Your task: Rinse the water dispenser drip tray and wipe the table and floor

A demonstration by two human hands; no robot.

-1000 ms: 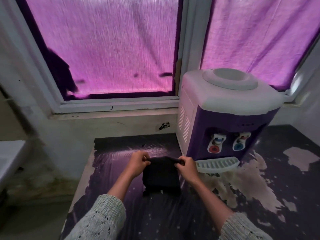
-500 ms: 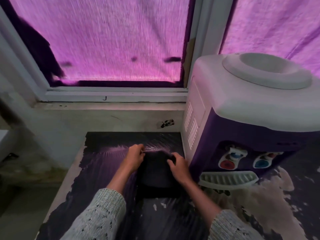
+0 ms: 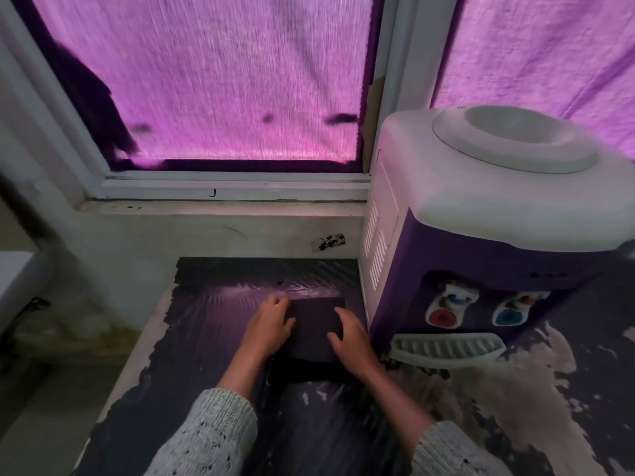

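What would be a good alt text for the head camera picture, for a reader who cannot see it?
A person's left hand and right hand rest flat on a dark folded cloth on a worn dark table. Right of the cloth stands a purple and white water dispenser with its drip tray in place, under a pink-curtained window.

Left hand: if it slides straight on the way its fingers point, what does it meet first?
The left hand lies flat on the dark cloth's left edge, fingers aimed at the window wall. Ahead there is only bare wet table, then probably the wall below the sill. Depth is hard to judge.
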